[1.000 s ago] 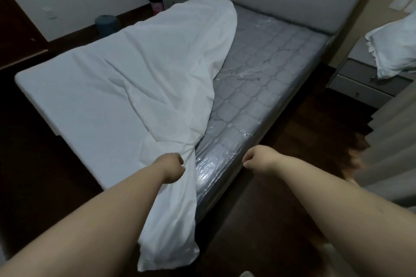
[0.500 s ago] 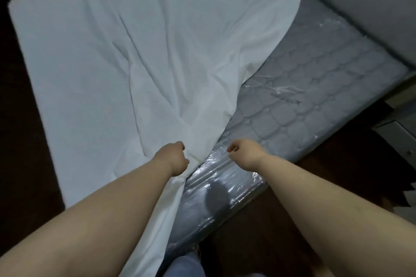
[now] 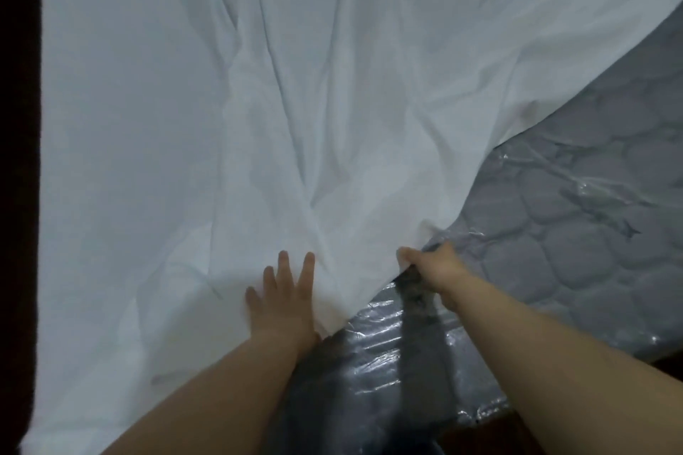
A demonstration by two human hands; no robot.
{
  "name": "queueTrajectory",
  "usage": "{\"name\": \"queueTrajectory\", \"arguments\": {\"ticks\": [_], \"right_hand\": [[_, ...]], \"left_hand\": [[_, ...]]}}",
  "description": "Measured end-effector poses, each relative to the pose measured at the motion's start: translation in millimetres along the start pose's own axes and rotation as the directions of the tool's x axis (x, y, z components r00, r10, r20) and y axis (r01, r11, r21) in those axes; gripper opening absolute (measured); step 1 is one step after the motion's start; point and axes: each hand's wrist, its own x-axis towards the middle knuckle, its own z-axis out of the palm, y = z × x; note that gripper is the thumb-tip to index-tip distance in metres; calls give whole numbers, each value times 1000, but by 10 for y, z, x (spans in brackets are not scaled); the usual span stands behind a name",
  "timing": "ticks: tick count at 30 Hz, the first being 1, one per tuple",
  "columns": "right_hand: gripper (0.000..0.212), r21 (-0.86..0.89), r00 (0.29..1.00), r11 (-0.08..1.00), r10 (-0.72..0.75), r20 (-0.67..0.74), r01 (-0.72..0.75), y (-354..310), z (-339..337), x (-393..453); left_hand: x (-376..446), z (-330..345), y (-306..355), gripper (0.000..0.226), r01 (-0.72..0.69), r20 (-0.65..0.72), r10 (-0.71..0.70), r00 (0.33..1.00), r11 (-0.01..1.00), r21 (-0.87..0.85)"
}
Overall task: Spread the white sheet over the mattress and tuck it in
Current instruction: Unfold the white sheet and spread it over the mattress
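The white sheet covers the left and middle of the view, creased, with its right edge running diagonally from upper right down to my hands. The grey quilted mattress, wrapped in shiny clear plastic, lies bare to the right and below that edge. My left hand lies flat on the sheet with fingers straight and spread, near the sheet's lower edge. My right hand grips the sheet's edge just to the right, fingers curled round the cloth above the bare mattress.
Dark floor runs along the left edge of the view beside the sheet's side. A dark strip of floor shows at the lower right past the mattress edge.
I have leaned in closer over the bed. My left hand let go of the bunched sheet and now lies flat on it. My right hand moved left and took hold of the sheet's edge.
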Motion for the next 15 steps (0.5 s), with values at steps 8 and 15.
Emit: {"name": "queueTrajectory", "arguments": {"ticks": [8, 15], "right_hand": [[27, 180, 958, 941, -281, -61, 287, -1308, 399, -143], [46, -34, 629, 638, -747, 216, 769, -3111, 1079, -883]], "left_hand": [[251, -762, -655, 13, -94, -584, 6, 812, 988, -121], [290, -2182, -1823, 30, 95, -564, -626, 538, 710, -697]]}}
